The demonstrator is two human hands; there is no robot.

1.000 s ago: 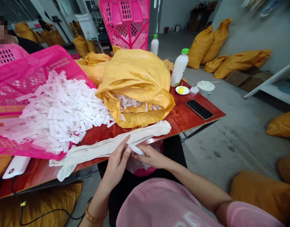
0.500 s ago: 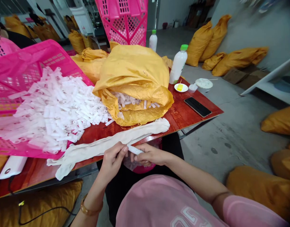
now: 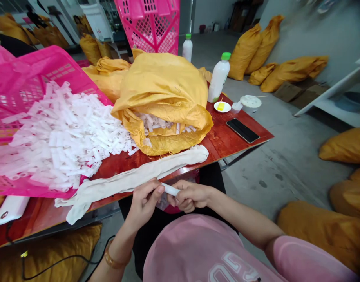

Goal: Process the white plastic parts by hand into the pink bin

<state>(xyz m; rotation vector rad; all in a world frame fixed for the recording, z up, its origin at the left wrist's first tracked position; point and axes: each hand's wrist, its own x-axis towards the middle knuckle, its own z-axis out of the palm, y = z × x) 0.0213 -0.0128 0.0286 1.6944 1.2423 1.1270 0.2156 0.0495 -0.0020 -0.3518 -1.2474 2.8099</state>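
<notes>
Between my two hands is a short white plastic tube [image 3: 170, 190], held over my lap just off the table's front edge. My left hand [image 3: 147, 197] pinches its left end between thumb and fingers. The fingers of my right hand [image 3: 191, 196] are wrapped round its right end. A long strip of white cloth [image 3: 132, 178] lies on the red table beyond my hands. Behind it, an open yellow woven sack [image 3: 165, 84] shows more such tubes inside. A big heap of white tubes [image 3: 71, 137] spills from a tipped pink basket [image 3: 65, 62] on the left.
On the red table [image 3: 256, 131] to the right are a phone [image 3: 242, 130], a small dish [image 3: 222, 107], a lidded tub [image 3: 250, 102] and a green-capped bottle [image 3: 219, 76]. A white device [image 3: 11, 209] with a cord sits front left. Filled yellow sacks [image 3: 321, 231] stand on the floor.
Both hands keep hold of the tube and have shifted slightly right and down in view. The tube's left end shows a little more; the whole scene has slid slightly left with the camera.
</notes>
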